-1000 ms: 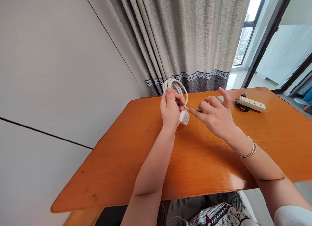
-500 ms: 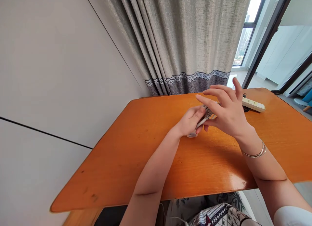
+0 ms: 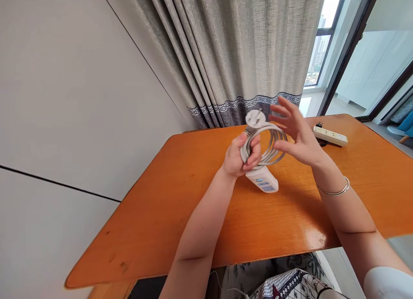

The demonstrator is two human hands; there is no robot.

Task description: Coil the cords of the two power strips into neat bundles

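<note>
My left hand is closed round a coiled white power cord, held over the table. A white plug with metal prongs sticks up above the fingers of that hand. Beneath the coil is a white power strip, its end face toward me; whether it rests on the wood I cannot tell. My right hand is open at the right side of the loops, fingers spread and thumb close to the cord. It grips nothing.
A second power strip, cream-coloured with a dark plug and cord, lies at the table's back right. The orange wooden table meets a white wall panel on the left. Behind it hangs a grey curtain.
The coil has turned so its loops and plug face up into view, and the power strip now shows below. My right hand has opened wider and no longer overlaps the left.
</note>
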